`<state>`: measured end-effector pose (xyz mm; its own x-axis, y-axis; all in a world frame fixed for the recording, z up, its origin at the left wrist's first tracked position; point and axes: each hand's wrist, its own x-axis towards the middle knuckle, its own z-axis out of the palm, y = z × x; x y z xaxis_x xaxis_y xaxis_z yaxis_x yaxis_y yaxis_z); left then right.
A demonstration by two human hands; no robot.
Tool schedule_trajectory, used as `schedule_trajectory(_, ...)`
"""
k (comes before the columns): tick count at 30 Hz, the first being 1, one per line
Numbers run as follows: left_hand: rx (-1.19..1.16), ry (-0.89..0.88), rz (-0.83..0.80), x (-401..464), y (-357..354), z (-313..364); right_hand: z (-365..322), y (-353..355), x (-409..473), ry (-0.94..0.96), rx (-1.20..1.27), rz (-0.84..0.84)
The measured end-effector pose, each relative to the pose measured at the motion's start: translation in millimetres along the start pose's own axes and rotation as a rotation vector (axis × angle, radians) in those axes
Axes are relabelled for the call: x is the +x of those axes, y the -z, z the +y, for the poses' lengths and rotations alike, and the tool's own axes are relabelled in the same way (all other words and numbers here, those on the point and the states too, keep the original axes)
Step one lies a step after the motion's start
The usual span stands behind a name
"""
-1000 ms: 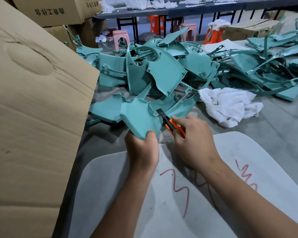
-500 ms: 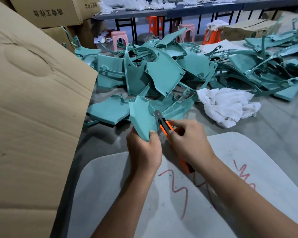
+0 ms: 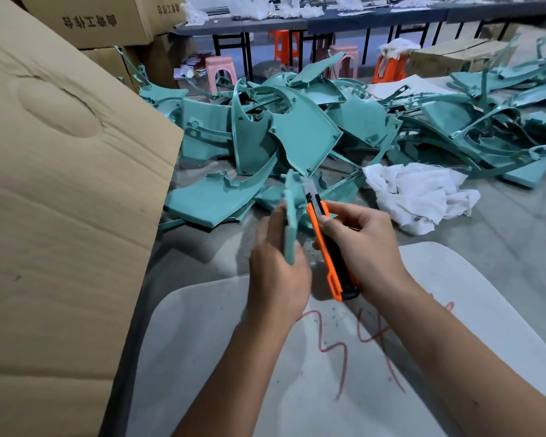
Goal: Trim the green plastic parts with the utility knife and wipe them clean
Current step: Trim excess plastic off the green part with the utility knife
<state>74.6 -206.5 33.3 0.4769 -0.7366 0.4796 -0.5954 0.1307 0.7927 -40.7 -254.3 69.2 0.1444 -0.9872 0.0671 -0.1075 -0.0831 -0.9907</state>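
Near the middle of the head view, a green plastic part (image 3: 290, 220) is held edge-on by the left hand (image 3: 278, 272), its fingers curled round the lower end, presumably so that the rim is presented to the blade. An orange and black utility knife (image 3: 327, 244) is gripped by the right hand (image 3: 364, 244), fingers wrapped round the handle and a fingertip set near the slider; the extended blade is laid just beside the part's upper edge, though contact cannot be confirmed because of blur. Trimming is judged to be the step in hand. Behind the hands, a heap of green parts (image 3: 297, 134) is spread across the grey worktop (image 3: 517, 247), kept within reach as stock. A white cloth (image 3: 420, 193) is lying crumpled to the right, near the heap, evidently reserved for wiping. A cardboard box flap (image 3: 60, 184) is seen at the left, and a pale board with red scribbles (image 3: 297, 389) lies beneath the forearms.
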Motion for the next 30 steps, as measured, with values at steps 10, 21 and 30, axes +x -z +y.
schedule_trajectory(10,0.063,-0.063,-0.133,7.6,4.1,-6.1,4.7,2.6,-4.5,-0.165,-0.035,-0.098)
schedule_trajectory(21,0.008,-0.065,-0.136,7.2,2.4,-10.6,10.8,-3.3,-3.7,-0.029,-0.043,-0.016)
schedule_trajectory(30,0.001,-0.087,-0.149,5.7,1.1,-14.2,7.6,-1.4,1.2,-0.014,-0.001,0.0)
